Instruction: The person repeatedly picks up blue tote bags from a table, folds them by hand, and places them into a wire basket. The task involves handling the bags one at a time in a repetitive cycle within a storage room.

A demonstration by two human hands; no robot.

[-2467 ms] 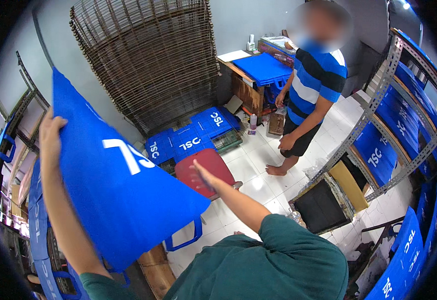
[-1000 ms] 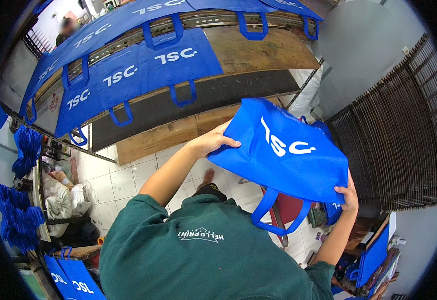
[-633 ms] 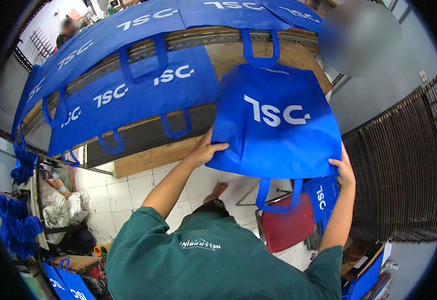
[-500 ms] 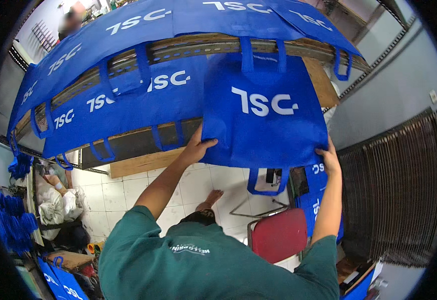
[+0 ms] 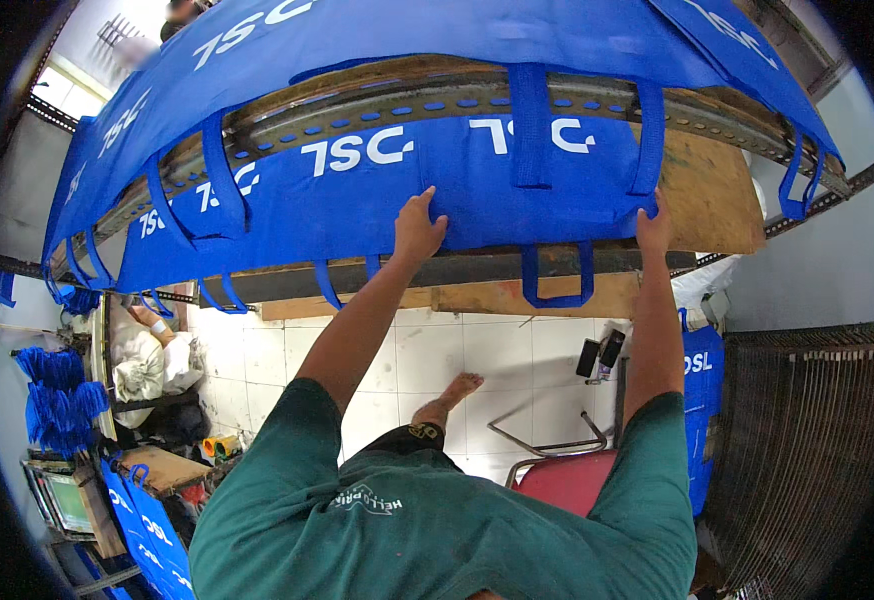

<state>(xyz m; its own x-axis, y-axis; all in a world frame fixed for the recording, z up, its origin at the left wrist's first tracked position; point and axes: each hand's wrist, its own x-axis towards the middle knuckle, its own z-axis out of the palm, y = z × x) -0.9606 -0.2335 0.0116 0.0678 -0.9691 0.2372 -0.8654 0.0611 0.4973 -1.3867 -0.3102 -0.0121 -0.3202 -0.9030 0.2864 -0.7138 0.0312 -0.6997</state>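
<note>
Head view, clock directions taken from the centre of the field. A blue cloth bag (image 5: pixel 487 205) with white lettering lies flat on the lower shelf at one o'clock, its handle loop (image 5: pixel 559 299) hanging over the near edge. The upper shelf's perforated rail (image 5: pixel 457 105) conceals its far end, and a strap (image 5: pixel 530 140) hanging from above covers part of the print. The bag's left border is hard to make out against the neighbouring blue bags (image 5: pixel 327 190). At twelve o'clock, the left hand (image 5: pixel 420 228) rests on the bag, forefinger and thumb apart; its remaining fingers are largely obscured. At two o'clock, the right hand (image 5: pixel 654 222) touches the near right corner; whether its fingers clamp the cloth cannot be told. Beyond it lies a wooden board (image 5: pixel 722 190). The upper row of bags (image 5: pixel 407 45) is cut off at twelve o'clock. At five o'clock, a red chair (image 5: pixel 567 482) is partly hidden by the right sleeve (image 5: pixel 652 460). Between ten and eleven, another person (image 5: pixel 179 12) is cropped by the dark rim.
</note>
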